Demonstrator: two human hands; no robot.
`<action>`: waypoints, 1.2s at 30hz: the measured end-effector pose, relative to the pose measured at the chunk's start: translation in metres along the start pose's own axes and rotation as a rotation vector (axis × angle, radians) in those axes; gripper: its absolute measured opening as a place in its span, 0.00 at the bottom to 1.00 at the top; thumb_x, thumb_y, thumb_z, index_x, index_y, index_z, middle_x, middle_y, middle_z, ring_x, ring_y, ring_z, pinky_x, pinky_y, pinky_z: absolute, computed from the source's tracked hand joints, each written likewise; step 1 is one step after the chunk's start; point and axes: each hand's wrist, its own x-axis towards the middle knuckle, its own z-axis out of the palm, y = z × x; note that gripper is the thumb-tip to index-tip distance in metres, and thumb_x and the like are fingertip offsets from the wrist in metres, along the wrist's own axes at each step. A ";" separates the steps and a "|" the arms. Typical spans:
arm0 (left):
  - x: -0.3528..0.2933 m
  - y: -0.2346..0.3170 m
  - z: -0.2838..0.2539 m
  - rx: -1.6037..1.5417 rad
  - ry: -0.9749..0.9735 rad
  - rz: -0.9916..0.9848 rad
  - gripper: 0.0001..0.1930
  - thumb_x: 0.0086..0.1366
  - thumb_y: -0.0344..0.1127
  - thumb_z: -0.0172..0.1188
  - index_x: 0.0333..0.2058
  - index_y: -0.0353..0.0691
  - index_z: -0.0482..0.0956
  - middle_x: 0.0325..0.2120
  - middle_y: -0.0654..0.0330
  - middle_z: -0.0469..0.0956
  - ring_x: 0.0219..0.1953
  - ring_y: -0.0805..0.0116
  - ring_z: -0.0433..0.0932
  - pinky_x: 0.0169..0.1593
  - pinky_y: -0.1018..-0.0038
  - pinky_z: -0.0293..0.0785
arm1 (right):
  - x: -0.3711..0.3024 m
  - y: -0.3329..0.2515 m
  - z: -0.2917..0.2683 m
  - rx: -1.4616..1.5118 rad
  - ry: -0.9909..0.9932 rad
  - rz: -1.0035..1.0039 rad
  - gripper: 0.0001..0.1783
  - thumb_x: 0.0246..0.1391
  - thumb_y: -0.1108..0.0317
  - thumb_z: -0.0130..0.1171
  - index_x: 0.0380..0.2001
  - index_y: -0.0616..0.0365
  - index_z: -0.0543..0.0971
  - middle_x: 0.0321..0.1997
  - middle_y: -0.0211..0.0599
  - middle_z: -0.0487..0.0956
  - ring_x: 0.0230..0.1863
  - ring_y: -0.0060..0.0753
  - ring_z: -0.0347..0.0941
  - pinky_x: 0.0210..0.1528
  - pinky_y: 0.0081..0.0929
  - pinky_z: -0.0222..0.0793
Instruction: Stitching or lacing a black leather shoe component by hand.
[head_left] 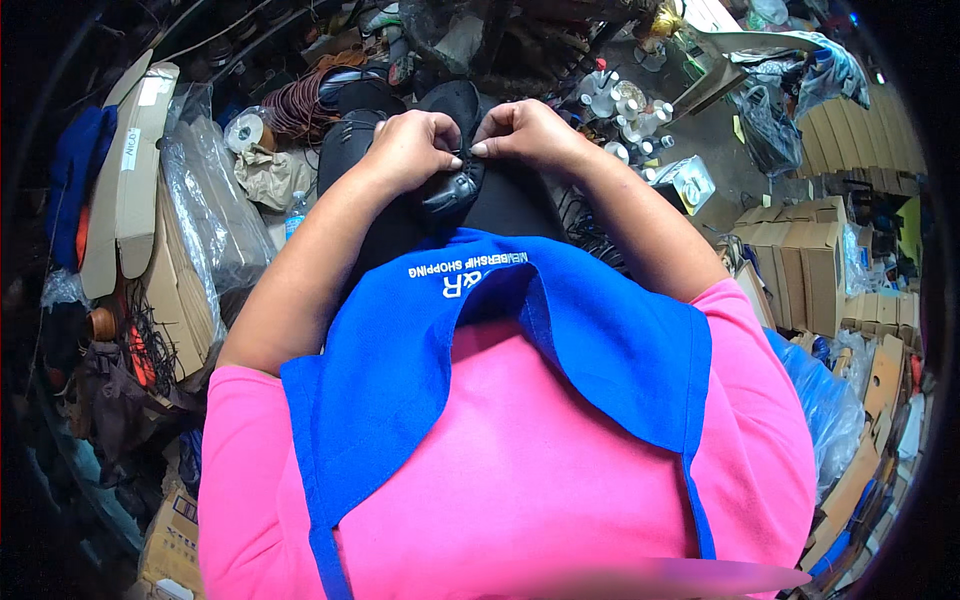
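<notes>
Near 12 o'clock, the middle of the black shoe is partly covered by the left hand; whatever may be pinched by it or by the right hand is too small to be made out. At 11 o'clock, a second black shoe is partly screened by the left arm. The pink shirt is cut off at 6 o'clock. A pinkish streak at 5 o'clock is too blurred to be identified.
</notes>
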 end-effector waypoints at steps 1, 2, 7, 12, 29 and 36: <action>0.000 0.002 -0.003 0.003 -0.001 0.003 0.11 0.50 0.38 0.66 0.31 0.41 0.80 0.24 0.63 0.80 0.31 0.72 0.78 0.36 0.72 0.69 | 0.001 -0.003 -0.001 -0.088 -0.011 0.015 0.10 0.46 0.67 0.67 0.31 0.61 0.80 0.32 0.28 0.78 0.34 0.17 0.70 0.38 0.19 0.67; -0.001 0.003 -0.006 0.169 0.049 0.105 0.10 0.50 0.38 0.65 0.31 0.42 0.80 0.25 0.64 0.80 0.33 0.69 0.77 0.38 0.71 0.68 | 0.000 -0.002 -0.001 -0.087 -0.008 0.014 0.10 0.46 0.67 0.67 0.31 0.61 0.80 0.32 0.28 0.78 0.34 0.17 0.70 0.38 0.19 0.67; -0.014 0.009 -0.020 0.466 0.095 0.237 0.06 0.52 0.37 0.62 0.30 0.46 0.80 0.28 0.64 0.76 0.42 0.60 0.71 0.45 0.62 0.62 | -0.004 0.012 -0.020 -0.183 0.053 -0.219 0.11 0.45 0.63 0.67 0.26 0.59 0.80 0.27 0.26 0.74 0.31 0.19 0.67 0.37 0.23 0.65; -0.021 0.003 -0.018 0.318 0.057 0.171 0.07 0.58 0.33 0.58 0.35 0.39 0.76 0.26 0.54 0.78 0.33 0.55 0.76 0.39 0.62 0.69 | -0.022 0.016 -0.022 0.213 -0.026 -0.014 0.12 0.46 0.61 0.67 0.29 0.57 0.79 0.28 0.23 0.72 0.29 0.12 0.64 0.28 0.14 0.58; -0.014 0.007 -0.010 0.124 -0.014 0.177 0.09 0.59 0.29 0.54 0.39 0.37 0.75 0.31 0.49 0.78 0.37 0.53 0.78 0.41 0.66 0.72 | -0.074 0.030 -0.013 0.161 0.037 0.039 0.07 0.55 0.68 0.58 0.33 0.59 0.73 0.30 0.23 0.71 0.35 0.15 0.65 0.38 0.17 0.63; -0.017 0.008 -0.013 0.173 -0.022 0.189 0.09 0.58 0.30 0.54 0.38 0.37 0.75 0.32 0.48 0.78 0.38 0.50 0.77 0.42 0.64 0.72 | -0.082 -0.025 -0.039 -0.308 -0.229 0.191 0.11 0.54 0.64 0.59 0.31 0.61 0.75 0.30 0.27 0.73 0.35 0.20 0.67 0.39 0.22 0.64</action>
